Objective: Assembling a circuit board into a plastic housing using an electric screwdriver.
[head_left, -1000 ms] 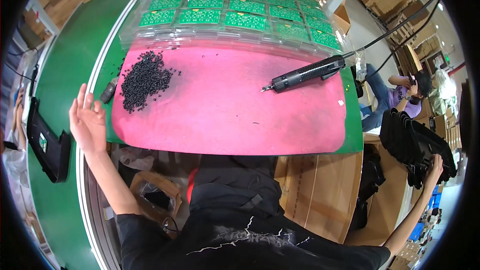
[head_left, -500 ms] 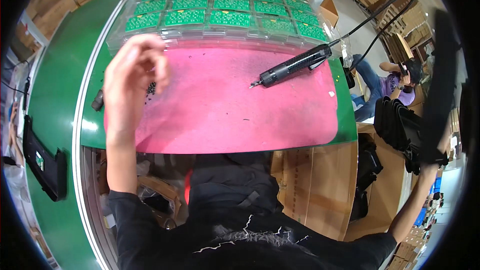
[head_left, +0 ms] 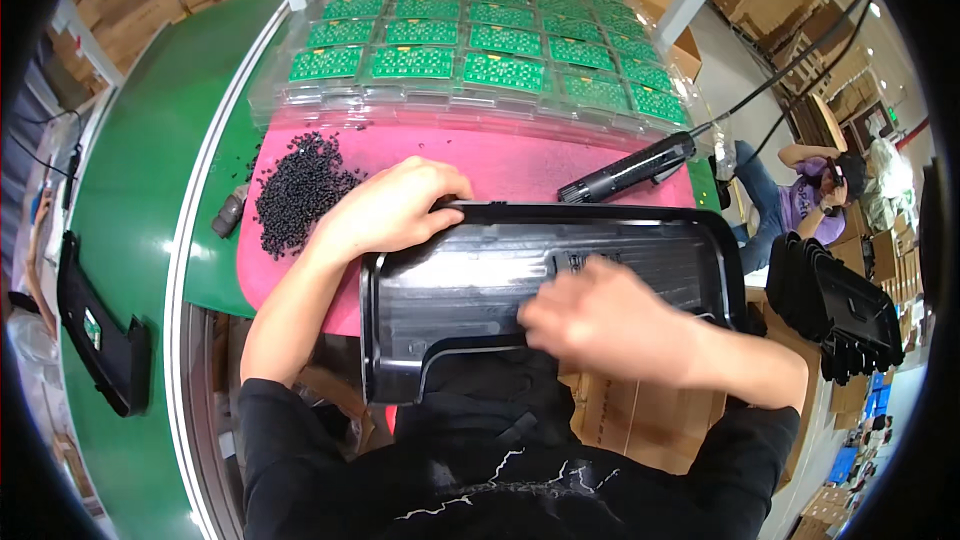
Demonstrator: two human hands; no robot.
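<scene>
A black plastic housing (head_left: 480, 290), a shallow tray-like shell with a raised rim and a cut-out along its near side, lies before me across the mat's front edge. My left hand (head_left: 405, 205) is closed on its far rim, thumb on the inner side and fingers over the edge. Over the housing's near part is my right hand (head_left: 590, 325), smeared by motion, so its fingers and any contact cannot be made out. Just beyond the housing rests a black electric screwdriver (head_left: 630, 168), its tip hidden. Left of my left hand is a heap of small black screws (head_left: 300, 190).
Clear trays of green circuit boards (head_left: 410, 62) stand at the back of the pink mat (head_left: 500, 155). Another black housing (head_left: 105, 340) lies on the green surface at left. Stacked black housings (head_left: 835, 305) are at right, near a seated person (head_left: 810, 190).
The black housing has come from the far right to in front of me. My left hand has moved right and taken its rim; my right hand has swung inward. The screw heap is uncovered.
</scene>
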